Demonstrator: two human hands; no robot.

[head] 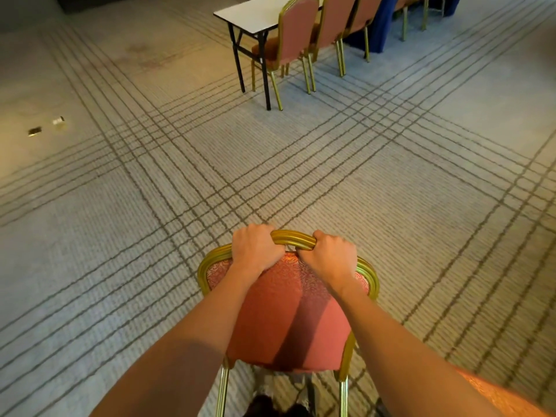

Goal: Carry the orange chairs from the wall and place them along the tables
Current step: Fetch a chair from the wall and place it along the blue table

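Both the left hand [255,248] and the right hand [331,255] grip the top rail of an orange chair [288,320] over the carpeted floor [150,206]. Three chairs [296,34] already line the far desk [252,13].

An orange chair [288,320] with a gold frame is upright at lower centre, its back toward the camera. Three matching chairs [296,34] line the white folding table [255,16] at upper right.
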